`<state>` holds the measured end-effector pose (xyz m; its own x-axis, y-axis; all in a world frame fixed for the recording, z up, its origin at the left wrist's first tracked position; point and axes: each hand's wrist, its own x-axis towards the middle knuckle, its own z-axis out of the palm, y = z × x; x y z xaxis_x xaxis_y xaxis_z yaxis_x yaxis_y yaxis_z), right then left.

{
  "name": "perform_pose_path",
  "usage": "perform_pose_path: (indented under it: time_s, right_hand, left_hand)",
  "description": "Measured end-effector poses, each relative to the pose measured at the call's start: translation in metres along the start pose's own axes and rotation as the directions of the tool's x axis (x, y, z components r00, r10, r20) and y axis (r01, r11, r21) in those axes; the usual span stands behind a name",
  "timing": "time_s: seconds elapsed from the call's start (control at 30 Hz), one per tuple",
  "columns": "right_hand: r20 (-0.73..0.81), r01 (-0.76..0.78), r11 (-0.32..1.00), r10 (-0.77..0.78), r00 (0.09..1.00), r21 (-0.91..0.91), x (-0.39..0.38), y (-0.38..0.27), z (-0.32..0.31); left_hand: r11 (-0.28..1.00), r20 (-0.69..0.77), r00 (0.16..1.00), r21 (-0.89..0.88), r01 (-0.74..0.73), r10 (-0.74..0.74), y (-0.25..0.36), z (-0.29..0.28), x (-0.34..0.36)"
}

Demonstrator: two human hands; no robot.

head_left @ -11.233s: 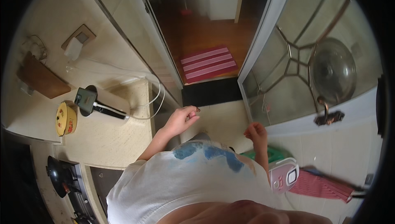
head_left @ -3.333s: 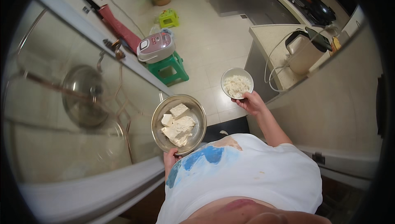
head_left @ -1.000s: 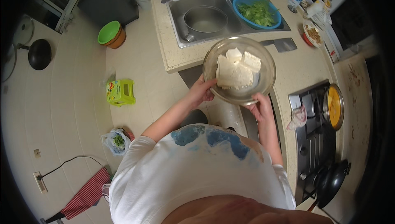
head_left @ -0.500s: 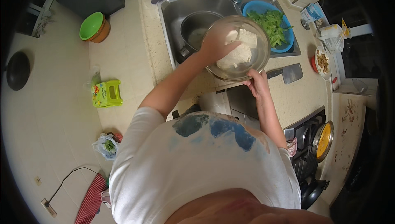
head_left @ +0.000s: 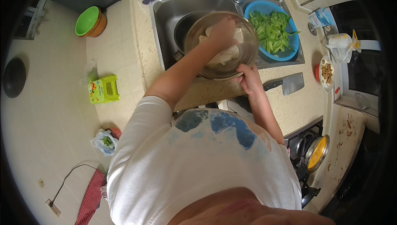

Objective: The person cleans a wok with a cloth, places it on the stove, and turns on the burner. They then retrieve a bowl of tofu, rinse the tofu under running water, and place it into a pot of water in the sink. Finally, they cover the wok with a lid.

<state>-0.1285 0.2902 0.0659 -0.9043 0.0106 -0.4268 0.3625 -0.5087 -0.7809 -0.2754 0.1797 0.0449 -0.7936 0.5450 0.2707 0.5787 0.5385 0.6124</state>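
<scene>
With right hand point(head_left: 250, 78), gripping the near rim of the metal bowl point(head_left: 249, 39), held over the front of the sink point(head_left: 165, 18). With left hand point(head_left: 223, 33), off the rim since a second ago, reaching to the white blocks point(head_left: 228, 54) inside; cannot tell whether closed. Steadying one-handed now.

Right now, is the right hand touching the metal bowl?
Touching. The head view shows the right hand on the metal bowl, thumb lapped over its near rim.

leafy greens point(head_left: 271, 30), black-handled cleaver point(head_left: 292, 83), lime-green stool point(head_left: 99, 91)
</scene>
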Motion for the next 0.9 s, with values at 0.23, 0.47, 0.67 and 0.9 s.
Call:
perform_pose_path:
  time_s: [0.23, 0.47, 0.67, 0.9]
  right_hand:
    - [0.002, -0.046, 0.999, 0.046, 0.999, -0.025, 0.010, -0.002, -0.015]
    - [-0.004, -0.058, 0.997, 0.058, 0.998, -0.049, 0.012, -0.001, -0.024]
    - [-0.073, -0.057, 0.998, 0.057, 0.996, -0.001, 0.002, -0.013, -0.041]
    - [-0.100, 0.032, 0.998, -0.038, 0.994, -0.056, -0.006, -0.018, -0.047]
  left_hand:
    - [0.952, 0.225, 0.930, 0.169, 0.256, -0.290, 0.002, 0.003, 0.007]
    - [0.974, 0.021, 0.975, 0.046, 0.222, -0.223, 0.003, 0.007, 0.002]
    - [0.776, -0.345, 0.759, -0.545, 0.317, -0.552, -0.076, -0.010, -0.009]
    - [0.740, 0.012, 0.742, 0.082, 0.667, -0.670, -0.172, 0.042, -0.042]
